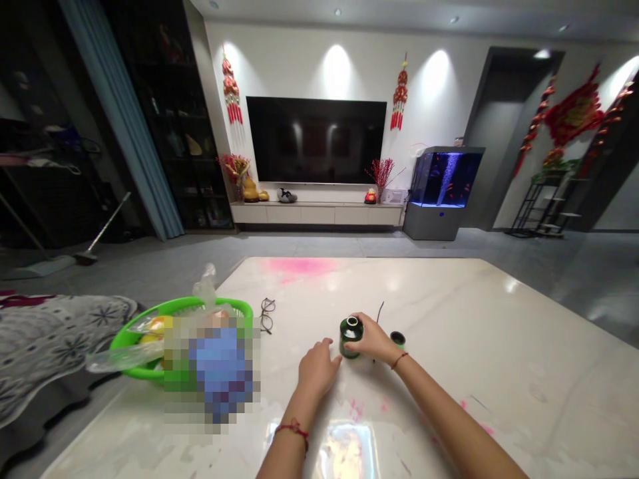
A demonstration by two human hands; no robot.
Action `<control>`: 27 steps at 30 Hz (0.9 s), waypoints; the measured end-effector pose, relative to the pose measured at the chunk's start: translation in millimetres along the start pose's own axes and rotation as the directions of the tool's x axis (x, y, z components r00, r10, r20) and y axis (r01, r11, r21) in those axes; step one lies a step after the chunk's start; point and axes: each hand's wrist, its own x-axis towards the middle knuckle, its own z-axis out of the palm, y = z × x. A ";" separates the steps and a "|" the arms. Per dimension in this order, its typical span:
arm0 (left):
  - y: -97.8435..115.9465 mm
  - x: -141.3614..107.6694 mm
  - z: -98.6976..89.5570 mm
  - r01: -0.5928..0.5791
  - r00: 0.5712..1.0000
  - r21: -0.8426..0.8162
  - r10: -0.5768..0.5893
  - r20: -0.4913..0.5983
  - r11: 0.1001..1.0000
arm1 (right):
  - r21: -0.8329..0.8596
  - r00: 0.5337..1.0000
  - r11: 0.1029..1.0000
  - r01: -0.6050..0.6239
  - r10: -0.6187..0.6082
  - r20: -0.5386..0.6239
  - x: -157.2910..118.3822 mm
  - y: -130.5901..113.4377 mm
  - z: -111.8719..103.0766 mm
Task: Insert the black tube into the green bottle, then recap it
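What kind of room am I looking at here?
Most likely a home living room: a large television on the wall above a low cabinet, a lit fish tank beside it, and red hanging decorations.

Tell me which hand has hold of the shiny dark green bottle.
The right hand: its thumb and fingers close on the bottle from the right. The left hand is on the other side, loosely open and holding nothing.

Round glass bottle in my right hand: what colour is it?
The round glass bottle is dark green, seen best in the head view.
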 end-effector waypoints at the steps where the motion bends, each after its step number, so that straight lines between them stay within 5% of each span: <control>1: 0.5 0.5 1.1 -0.003 1.000 0.003 0.003 -0.007 1.000 | -0.003 1.000 1.000 -0.009 0.009 0.014 -1.6 -0.7 -2.0; 8: 0.4 5.4 6.7 -0.050 0.998 -0.038 0.049 -0.031 0.998 | 0.051 0.988 0.999 -0.016 0.008 0.156 -3.8 -2.9 -67.0; 11: 5.2 7.1 8.8 -0.087 0.994 -0.096 0.080 -0.071 0.992 | -0.132 0.976 0.985 -0.111 0.133 0.171 -9.4 7.9 -92.9; 15: 15.3 9.6 10.6 -0.121 0.984 -0.197 0.091 -0.153 0.973 | -0.451 0.931 0.850 -0.272 0.351 0.100 -17.8 26.3 -96.2; 20: 19.7 15.2 15.9 -0.143 0.969 -0.306 0.070 -0.238 0.941 | -0.455 0.943 0.865 -0.214 0.303 0.134 -17.0 28.9 -82.7; 23: 19.6 18.5 20.7 -0.132 0.967 -0.372 0.037 -0.252 0.919 | -0.269 0.984 0.948 -0.172 0.177 -0.005 -8.4 17.7 -72.3; 25: 20.4 20.1 23.4 -0.122 0.968 -0.416 0.015 -0.251 0.901 | 0.021 0.978 0.990 -0.137 0.139 -0.156 -1.3 7.4 -60.8; 27: 21.6 20.9 25.6 -0.113 0.970 -0.460 -0.003 -0.245 0.881 | 0.349 0.952 0.933 -0.085 0.180 -0.250 4.8 -2.5 -46.1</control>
